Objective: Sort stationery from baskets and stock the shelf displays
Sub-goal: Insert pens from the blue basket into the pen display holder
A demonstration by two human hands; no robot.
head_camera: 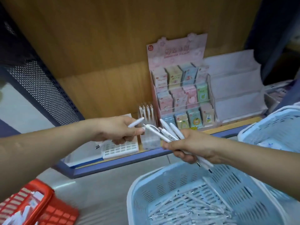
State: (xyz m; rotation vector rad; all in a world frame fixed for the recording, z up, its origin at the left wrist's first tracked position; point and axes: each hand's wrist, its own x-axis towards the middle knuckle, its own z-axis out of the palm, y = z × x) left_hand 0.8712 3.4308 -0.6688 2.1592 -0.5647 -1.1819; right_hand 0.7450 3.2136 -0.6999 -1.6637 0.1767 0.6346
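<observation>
- Wood-grain board (97, 46) backed a shelf (123, 161) with a blue front edge. One dark perforated metal panel (40, 88) closed its left side, and grey floor (100, 184) lay below.
- The left hand (120, 130) pinched one white pen (135, 122) between thumb and curled fingers, just above the shelf's left part.
- The right hand (191, 145) was clamped round a bundle (168, 132) of at least four slim white pens with metal clips. Their ends fanned toward the left hand and nearly met it.
- One clear plastic holder (150, 138) stood on the shelf behind the hands, with four white pens (146, 110) upright in it.
- One white gridded tray (121, 149) sat just left of the holder.
- One pink card stand (177, 51) had three clear tiers of four pastel boxes (193, 95) each, twelve in all. Its header writing was too blurred to read.
- One white tiered stand (235, 88) stood to its right.
- There were three slotted plastic baskets. A pale blue basket (134, 189) under the right hand held a heap of loose pens (186, 210), too many to count. A second basket (276, 127), also blue, stood at the right. A red basket (47, 197) at lower left held blurred white items.
</observation>
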